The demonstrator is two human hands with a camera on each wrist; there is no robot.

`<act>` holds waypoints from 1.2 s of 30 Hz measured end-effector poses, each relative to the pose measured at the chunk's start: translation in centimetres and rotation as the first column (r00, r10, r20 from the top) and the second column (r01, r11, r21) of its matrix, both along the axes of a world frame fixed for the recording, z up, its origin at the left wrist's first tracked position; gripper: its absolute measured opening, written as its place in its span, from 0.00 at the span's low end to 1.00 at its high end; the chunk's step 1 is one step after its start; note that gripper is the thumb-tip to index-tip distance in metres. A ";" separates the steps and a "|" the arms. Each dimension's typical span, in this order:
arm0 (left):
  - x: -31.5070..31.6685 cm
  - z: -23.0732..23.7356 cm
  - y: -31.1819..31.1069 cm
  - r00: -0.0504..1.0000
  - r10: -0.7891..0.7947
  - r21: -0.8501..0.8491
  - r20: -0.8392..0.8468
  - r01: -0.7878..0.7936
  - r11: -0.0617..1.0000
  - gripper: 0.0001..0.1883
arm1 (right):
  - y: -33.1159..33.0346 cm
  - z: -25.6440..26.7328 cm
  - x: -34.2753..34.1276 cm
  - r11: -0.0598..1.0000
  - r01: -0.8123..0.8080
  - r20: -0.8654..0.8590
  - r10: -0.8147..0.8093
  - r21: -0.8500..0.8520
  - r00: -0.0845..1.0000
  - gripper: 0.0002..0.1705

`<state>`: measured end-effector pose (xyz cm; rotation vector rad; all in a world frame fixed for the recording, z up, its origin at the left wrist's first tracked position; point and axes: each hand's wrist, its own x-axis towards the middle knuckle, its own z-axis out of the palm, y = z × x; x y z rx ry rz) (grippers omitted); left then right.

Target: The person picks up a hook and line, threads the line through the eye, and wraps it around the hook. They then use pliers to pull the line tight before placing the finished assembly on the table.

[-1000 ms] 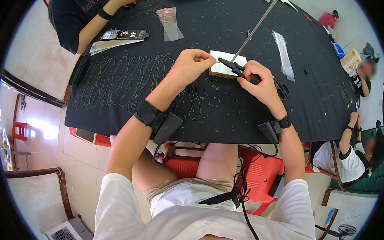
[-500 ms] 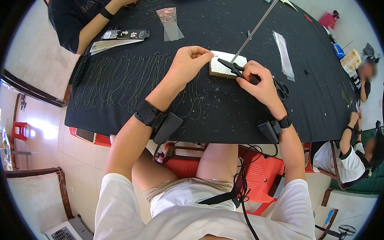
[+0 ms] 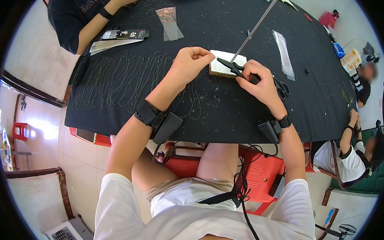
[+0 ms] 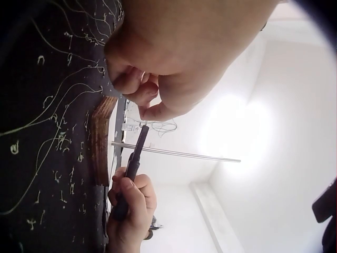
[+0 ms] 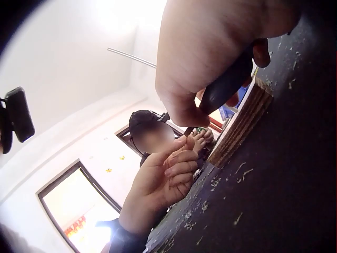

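My left hand (image 3: 189, 65) pinches a small thin metal piece (image 4: 145, 123) between thumb and fingertip, at the left edge of a white-topped wooden block (image 3: 219, 71). My right hand (image 3: 258, 80) grips black needle-nose pliers (image 3: 233, 67), their nose pointing left over the block. In the left wrist view, the pliers' tip comes right up to the metal piece. A slim metal rod (image 3: 256, 29) rises at a slant from the block. A pair of scissors (image 3: 281, 89) with dark handles lies beside my right wrist.
Many looped thin lines (image 3: 123, 80) lie in a row on the black-covered table (image 3: 242, 118), with scattered clippings around. Clear plastic sleeves (image 3: 284, 55) and a black-labelled packet (image 3: 121, 35) lie farther back. Other people sit at the upper left and right.
My left fingertips have shifted slightly beside the block and are again close to the pliers' nose. My right hand and the pliers have barely moved.
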<state>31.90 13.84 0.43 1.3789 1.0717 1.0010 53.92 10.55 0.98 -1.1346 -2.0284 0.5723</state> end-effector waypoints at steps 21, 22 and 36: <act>-0.1 0.1 0.0 0.999 0.045 0.012 0.024 -0.045 0.999 0.12 | 0.0 -0.1 0.1 1.000 -0.010 -0.012 0.010 -0.022 1.000 0.14; -0.1 0.1 0.0 0.999 0.043 0.008 0.029 -0.043 0.999 0.12 | 0.0 -0.1 0.1 1.000 -0.007 -0.015 0.007 -0.027 1.000 0.14; 0.1 0.0 -0.1 1.000 0.016 0.020 0.000 -0.016 1.000 0.12 | 0.0 -0.1 0.1 1.000 0.013 -0.005 -0.013 0.006 1.000 0.14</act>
